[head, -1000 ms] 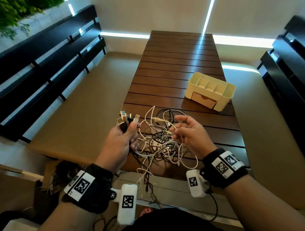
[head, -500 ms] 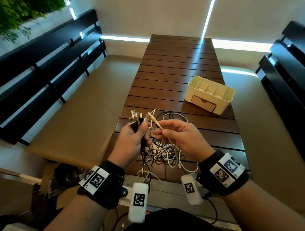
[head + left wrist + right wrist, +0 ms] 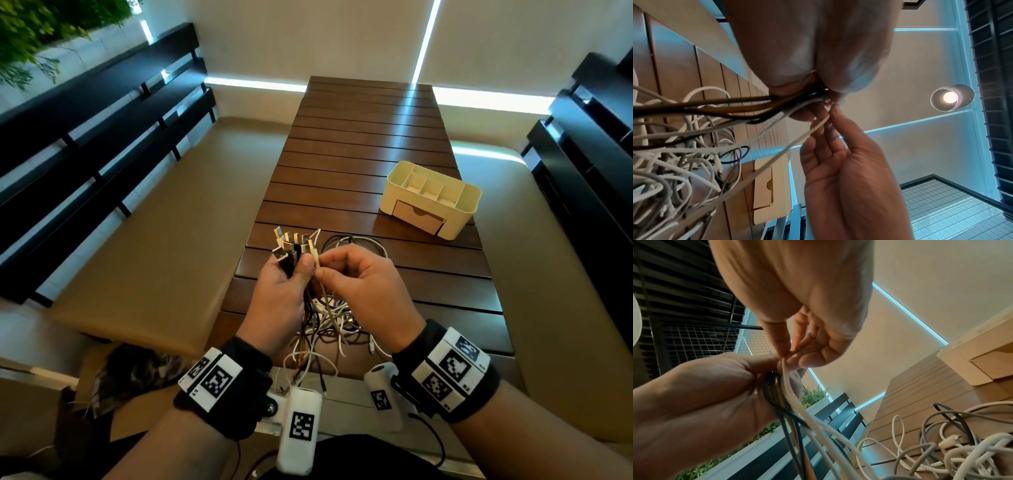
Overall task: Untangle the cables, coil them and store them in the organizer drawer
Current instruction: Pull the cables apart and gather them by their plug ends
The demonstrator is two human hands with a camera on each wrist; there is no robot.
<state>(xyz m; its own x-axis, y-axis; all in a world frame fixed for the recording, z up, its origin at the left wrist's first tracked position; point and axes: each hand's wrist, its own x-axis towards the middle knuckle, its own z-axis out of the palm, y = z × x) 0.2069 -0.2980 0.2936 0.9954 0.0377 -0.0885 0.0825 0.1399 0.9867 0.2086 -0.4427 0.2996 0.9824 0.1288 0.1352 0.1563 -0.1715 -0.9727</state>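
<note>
My left hand (image 3: 294,274) grips a bundle of cable ends (image 3: 291,245), their USB plugs fanning upward above the fist. My right hand (image 3: 330,270) pinches one white cable end (image 3: 315,262) and holds it against the left thumb. From both hands the cords fall into a black and white tangle (image 3: 330,318) on the table's near end. In the left wrist view the white cable (image 3: 809,133) runs between the right hand's fingertips (image 3: 835,113). In the right wrist view the bundle (image 3: 777,386) sits in the left fist. The cream organizer (image 3: 469,202) stands at the right, its drawer (image 3: 416,216) closed.
The dark slatted table (image 3: 370,137) stretches away from me. Padded benches (image 3: 154,222) run along both long sides, with black slatted backs (image 3: 85,130) behind them. Some cable ends (image 3: 308,370) hang over the table's near edge. A cardboard box (image 3: 113,394) sits low on the left.
My right hand has carried the white cable end leftward from the tangle up to the left hand's bundle. Both hands are now close together, and the tangle has been gathered under them.
</note>
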